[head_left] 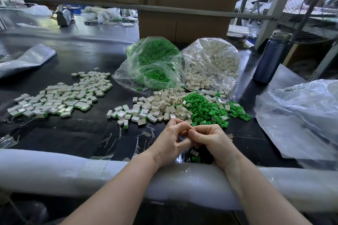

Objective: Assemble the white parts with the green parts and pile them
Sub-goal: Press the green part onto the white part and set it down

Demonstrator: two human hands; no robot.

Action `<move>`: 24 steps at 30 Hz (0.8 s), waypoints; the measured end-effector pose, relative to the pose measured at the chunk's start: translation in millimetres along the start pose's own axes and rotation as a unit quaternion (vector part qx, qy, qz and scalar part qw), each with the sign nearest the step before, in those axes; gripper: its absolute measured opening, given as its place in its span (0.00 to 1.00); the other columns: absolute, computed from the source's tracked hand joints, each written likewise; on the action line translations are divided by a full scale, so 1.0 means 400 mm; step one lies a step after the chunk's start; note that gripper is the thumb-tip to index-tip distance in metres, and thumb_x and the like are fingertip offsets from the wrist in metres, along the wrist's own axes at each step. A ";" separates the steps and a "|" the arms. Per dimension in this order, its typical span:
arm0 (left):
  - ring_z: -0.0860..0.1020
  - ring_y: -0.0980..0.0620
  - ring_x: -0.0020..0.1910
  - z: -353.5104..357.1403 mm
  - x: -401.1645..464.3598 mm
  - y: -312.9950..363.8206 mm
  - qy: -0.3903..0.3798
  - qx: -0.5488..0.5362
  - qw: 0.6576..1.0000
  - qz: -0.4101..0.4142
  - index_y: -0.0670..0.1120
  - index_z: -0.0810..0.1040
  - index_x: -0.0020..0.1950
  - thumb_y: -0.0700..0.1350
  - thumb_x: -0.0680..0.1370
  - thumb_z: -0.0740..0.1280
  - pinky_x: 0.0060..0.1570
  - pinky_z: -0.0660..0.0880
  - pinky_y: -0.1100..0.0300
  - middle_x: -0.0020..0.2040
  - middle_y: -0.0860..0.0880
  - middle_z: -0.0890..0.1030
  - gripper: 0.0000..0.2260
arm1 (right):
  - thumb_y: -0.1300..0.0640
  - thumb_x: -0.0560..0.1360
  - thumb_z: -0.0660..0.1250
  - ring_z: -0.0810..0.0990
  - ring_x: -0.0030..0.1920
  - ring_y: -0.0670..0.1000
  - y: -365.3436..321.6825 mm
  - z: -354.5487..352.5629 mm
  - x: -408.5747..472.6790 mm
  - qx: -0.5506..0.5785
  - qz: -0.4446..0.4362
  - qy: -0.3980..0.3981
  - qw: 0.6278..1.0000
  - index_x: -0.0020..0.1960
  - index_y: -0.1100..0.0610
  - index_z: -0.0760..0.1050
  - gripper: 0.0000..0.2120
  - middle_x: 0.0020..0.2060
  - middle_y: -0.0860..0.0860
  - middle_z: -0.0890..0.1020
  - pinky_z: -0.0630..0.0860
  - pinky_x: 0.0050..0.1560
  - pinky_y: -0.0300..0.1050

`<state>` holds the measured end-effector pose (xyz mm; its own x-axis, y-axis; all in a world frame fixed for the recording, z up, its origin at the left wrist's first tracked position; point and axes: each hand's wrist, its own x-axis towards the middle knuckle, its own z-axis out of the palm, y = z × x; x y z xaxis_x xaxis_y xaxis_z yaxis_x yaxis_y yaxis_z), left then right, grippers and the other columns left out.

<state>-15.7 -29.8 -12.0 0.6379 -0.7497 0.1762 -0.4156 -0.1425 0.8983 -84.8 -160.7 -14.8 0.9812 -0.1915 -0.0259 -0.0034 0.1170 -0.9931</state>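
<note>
White parts (161,103): loose heap on the table (87,133), just beyond the hands, spreading to the far left of them.
Green parts (206,109): loose heap touching the white heap's right side, just beyond the right hand.
Left hand (171,141): fingers curled, tips meeting the right hand's; a small white piece (172,115) shows at its fingertips, though whether it is pinched or merely lies behind cannot be told.
Right hand (213,139): fingers curled inward against the left hand; what it grips is hidden.
Assembled pile (58,97): white pieces with green edges, well apart, far left beyond the left hand.
Green bag (151,64): clear plastic, open mouth facing the hands, beyond the loose heaps.
White bag (212,64): clear plastic, just right of the green bag, spilling pieces toward the heaps.
Stray pieces (195,154): a white one and a green one on the table under the wrists.
Foam edge (54,168): white padding along the near table rim; both forearms rest on it.
Bottle (272,58): dark, upright, far right beyond the right hand.
Plastic sheeting (300,115): crumpled, right of the right hand.
Cardboard box (182,23): behind both bags.
</note>
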 end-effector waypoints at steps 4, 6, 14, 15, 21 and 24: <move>0.71 0.57 0.46 0.001 0.001 -0.003 -0.002 0.017 1.000 0.007 0.50 0.75 0.46 0.37 0.75 0.67 0.50 0.69 0.72 0.52 0.47 0.68 0.08 | 0.57 0.64 0.70 0.79 0.30 0.49 -0.002 0.001 -0.002 0.007 0.003 -0.001 1.000 0.41 0.62 0.84 0.10 0.32 0.57 0.82 0.75 0.32 0.37; 0.72 0.56 0.47 0.001 0.001 -0.005 -0.004 0.025 1.000 0.008 0.49 0.76 0.47 0.38 0.75 0.67 0.51 0.69 0.72 0.53 0.47 0.68 0.06 | 0.58 0.64 0.70 0.79 0.29 0.48 -0.003 0.001 -0.002 0.013 0.002 0.000 1.000 0.40 0.63 0.84 0.09 0.31 0.56 0.82 0.74 0.30 0.36; 0.72 0.54 0.46 0.001 0.001 -0.007 -0.012 0.024 1.000 0.007 0.46 0.76 0.49 0.37 0.75 0.66 0.50 0.71 0.70 0.51 0.48 0.68 0.05 | 0.66 0.71 0.67 0.76 0.27 0.45 -0.001 0.001 0.000 0.000 0.000 0.015 1.000 0.39 0.62 0.84 0.07 0.29 0.56 0.81 0.72 0.28 0.34; 0.72 0.54 0.46 0.001 0.002 -0.008 -0.013 0.025 1.000 0.006 0.46 0.77 0.49 0.37 0.75 0.66 0.51 0.71 0.69 0.51 0.48 0.68 0.05 | 0.66 0.71 0.67 0.76 0.26 0.45 -0.002 0.002 0.000 -0.001 0.000 0.017 1.000 0.39 0.62 0.84 0.07 0.29 0.56 0.81 0.72 0.28 0.34; 0.71 0.57 0.44 0.002 0.003 -0.010 -0.013 0.027 1.000 0.010 0.53 0.73 0.44 0.38 0.75 0.67 0.48 0.69 0.71 0.49 0.50 0.68 0.09 | 0.68 0.73 0.66 0.76 0.25 0.44 -0.006 0.004 -0.002 -0.004 0.002 0.023 1.000 0.40 0.65 0.82 0.07 0.27 0.53 0.81 0.71 0.27 0.32; 0.71 0.56 0.44 0.002 0.004 -0.012 -0.013 0.027 1.000 0.009 0.54 0.73 0.43 0.38 0.75 0.67 0.49 0.70 0.69 0.49 0.50 0.68 0.10 | 0.68 0.73 0.66 0.76 0.25 0.43 -0.006 0.003 -0.003 -0.002 0.007 0.024 1.000 0.41 0.66 0.82 0.07 0.27 0.53 0.81 0.71 0.27 0.32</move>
<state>-13.2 -30.8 -16.1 0.6126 -0.7694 0.1807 -0.4616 -0.1628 0.8720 -85.5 -159.6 -12.0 0.9705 -0.2366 -0.0454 -0.0181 0.1165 -0.9930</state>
